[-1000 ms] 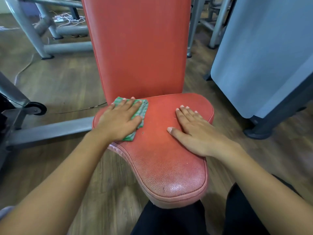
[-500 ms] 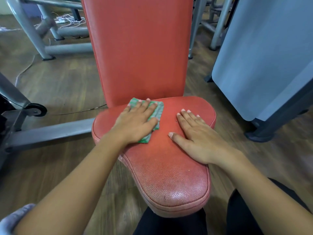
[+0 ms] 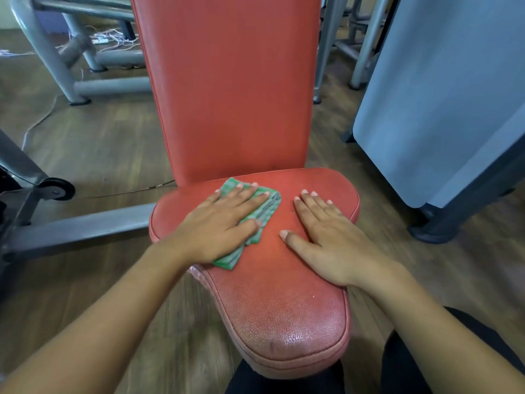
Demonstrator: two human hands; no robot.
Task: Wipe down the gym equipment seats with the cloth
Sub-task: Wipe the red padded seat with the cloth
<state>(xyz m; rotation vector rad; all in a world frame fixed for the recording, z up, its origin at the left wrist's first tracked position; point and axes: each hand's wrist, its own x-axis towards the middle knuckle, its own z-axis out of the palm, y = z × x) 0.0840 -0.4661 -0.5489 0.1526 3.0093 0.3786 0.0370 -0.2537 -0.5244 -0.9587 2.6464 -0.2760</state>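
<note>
Above a wooden gym floor, the left hand [image 3: 218,231] is pressing the green cloth [image 3: 268,210] flat near the red seat's [image 3: 284,308] back edge. The right hand [image 3: 326,240] is lying flat and empty just right of the cloth.

Your left forearm [image 3: 99,319] and right forearm [image 3: 437,322] are bare right down to the wrists. On your left hand [image 3: 218,226] and right hand [image 3: 335,245] the nails [image 3: 304,191] are short and trimmed, with pale tips. You wear plain black trousers [image 3: 420,368]: one leg shows right of the seat's [image 3: 284,308] front end, and more black fabric shows just below it.
</note>
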